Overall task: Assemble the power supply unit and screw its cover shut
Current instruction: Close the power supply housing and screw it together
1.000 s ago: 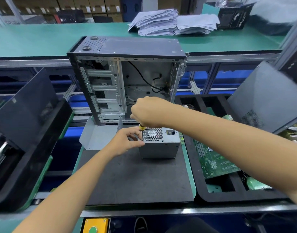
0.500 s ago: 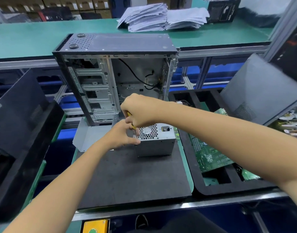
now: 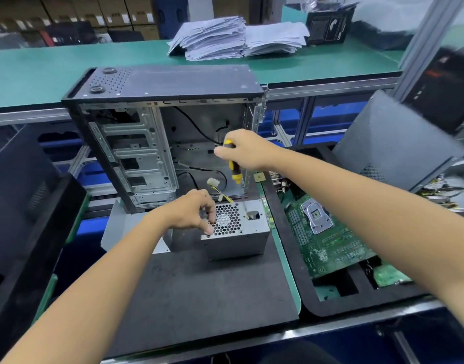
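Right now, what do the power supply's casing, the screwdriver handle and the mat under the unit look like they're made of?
Power supply: bare sheet metal, dull grey, with folded edges and a punched honeycomb fan grille. Screwdriver, gripped by the right hand: the handle looks like moulded plastic or rubber, yellow and black; the thin shaft looks like steel. Mat: matte black, finely speckled, probably foam or rubber.

The grey metal power supply unit (image 3: 236, 232) stands on the dark mat (image 3: 199, 290) near its far right corner, honeycomb fan grille facing up. A yellow-and-black screwdriver (image 3: 235, 164) points down, its tip at the unit's top beside the socket.
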A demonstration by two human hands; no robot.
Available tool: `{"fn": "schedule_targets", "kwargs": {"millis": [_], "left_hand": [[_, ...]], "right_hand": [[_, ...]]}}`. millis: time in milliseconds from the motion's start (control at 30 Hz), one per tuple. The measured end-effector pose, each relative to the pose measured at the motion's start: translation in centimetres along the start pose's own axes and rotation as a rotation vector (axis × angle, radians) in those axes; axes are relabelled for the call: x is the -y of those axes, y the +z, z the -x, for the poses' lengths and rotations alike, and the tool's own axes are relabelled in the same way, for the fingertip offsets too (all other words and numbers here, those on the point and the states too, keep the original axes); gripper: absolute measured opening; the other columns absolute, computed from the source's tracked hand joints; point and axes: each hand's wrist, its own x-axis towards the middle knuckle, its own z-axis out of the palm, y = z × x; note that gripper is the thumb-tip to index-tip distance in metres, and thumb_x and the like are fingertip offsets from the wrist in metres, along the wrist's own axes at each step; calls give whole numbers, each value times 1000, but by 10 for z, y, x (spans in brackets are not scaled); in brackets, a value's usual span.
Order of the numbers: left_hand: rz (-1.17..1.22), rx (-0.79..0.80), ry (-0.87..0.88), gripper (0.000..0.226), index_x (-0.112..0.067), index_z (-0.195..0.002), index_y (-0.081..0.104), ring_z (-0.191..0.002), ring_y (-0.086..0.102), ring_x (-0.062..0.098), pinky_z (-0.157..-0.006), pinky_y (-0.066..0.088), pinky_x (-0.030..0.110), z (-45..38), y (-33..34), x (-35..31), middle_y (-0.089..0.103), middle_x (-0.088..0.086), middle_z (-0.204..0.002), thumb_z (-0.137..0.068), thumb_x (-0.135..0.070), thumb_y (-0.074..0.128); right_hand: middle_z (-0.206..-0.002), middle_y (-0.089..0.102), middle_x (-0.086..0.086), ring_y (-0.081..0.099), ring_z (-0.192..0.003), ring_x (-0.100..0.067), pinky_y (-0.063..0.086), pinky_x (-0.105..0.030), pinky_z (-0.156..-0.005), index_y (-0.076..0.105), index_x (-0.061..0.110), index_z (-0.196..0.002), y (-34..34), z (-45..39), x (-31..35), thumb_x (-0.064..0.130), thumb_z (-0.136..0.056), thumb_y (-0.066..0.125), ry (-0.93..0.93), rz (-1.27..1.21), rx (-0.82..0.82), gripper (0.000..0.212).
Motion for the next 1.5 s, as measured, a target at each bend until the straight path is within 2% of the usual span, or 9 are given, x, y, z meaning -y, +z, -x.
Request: {"fn": "schedule_targets", "kwargs": {"millis": [200, 367, 467, 667, 900, 1033, 1300, 1433, 1500], "left_hand": [[-64, -116, -1, 25, -24, -91, 59, -92, 52, 16, -83, 41, 34, -36, 13, -30, 53, -7, -94, -81, -45, 69], [-14, -239, 77, 22, -14, -108, 56, -103, 51, 26, -90, 40, 43, -65, 51, -68, 57, 5, -107, -87, -11, 50], [86, -264, 117, 30, -11, -103, 59, -105, 51, 26, -92, 41, 43, -82, 55, -88, 58, 8, -108, -80, 3, 46], [-50, -301, 111, 15, -16, -94, 61, -97, 52, 24, -88, 42, 42, -115, 71, -107, 61, 2, -97, -86, -9, 50], [-194, -155, -42, 10, -18, -85, 60, -86, 58, 23, -76, 48, 36, -164, 81, -124, 63, -3, -86, -84, -12, 51], [-212, -108, -163, 14, -20, -78, 55, -86, 57, 25, -73, 47, 34, -187, 88, -128, 61, -2, -86, -81, -8, 49], [-314, 92, -274, 11, -4, -91, 56, -77, 57, 33, -61, 47, 38, -203, 138, -146, 61, 16, -92, -81, -6, 52], [-299, 103, -287, 6, -8, -81, 48, -75, 58, 35, -59, 43, 34, -195, 158, -151, 61, 17, -91, -79, -6, 54], [-279, 107, -294, 7, -8, -81, 48, -80, 60, 37, -60, 42, 33, -188, 167, -152, 61, 19, -94, -78, -8, 55]], "right_hand": [[-81, 49, 0, 71, -67, -23, 37, -24, -45, 45, 8, -101, -5, -4, -45, 21, -101, 37, 166, -9, 46, 15], [-96, 64, -14, 63, -56, -15, 41, -18, -40, 54, 1, -108, 5, 1, -82, 13, -99, 37, 293, 22, 44, 22], [-75, 66, -16, 65, -54, -20, 49, -25, -51, 57, 1, -96, 4, 9, -106, 6, -96, 38, 385, -14, 20, 20], [-49, 54, -14, 66, -61, -30, 42, -23, -48, 42, 9, -65, 0, 20, -166, 0, -93, 35, 526, -80, 68, 30], [-33, 47, -3, 67, -54, -20, 35, -20, -35, 38, 12, -56, 16, 22, -243, 2, -93, 43, 586, -139, 191, 39], [-25, 42, 15, 50, -26, -7, 30, -12, -25, 41, 14, -61, 32, 22, -265, 3, -89, 49, 560, -89, 235, 31], [-28, 46, -1, 47, -26, -12, 29, -14, -24, 46, 8, -58, 49, 35, -276, -4, -89, 50, 465, -18, 371, 33], [-44, 52, -10, 56, -49, -28, 40, -25, -36, 47, 6, -59, 50, 45, -274, -11, -84, 55, 402, 77, 483, 31], [-34, 48, -5, 54, -38, -20, 37, -23, -29, 54, 1, -62, 51, 50, -270, -12, -81, 58, 335, 181, 570, 23]]}}
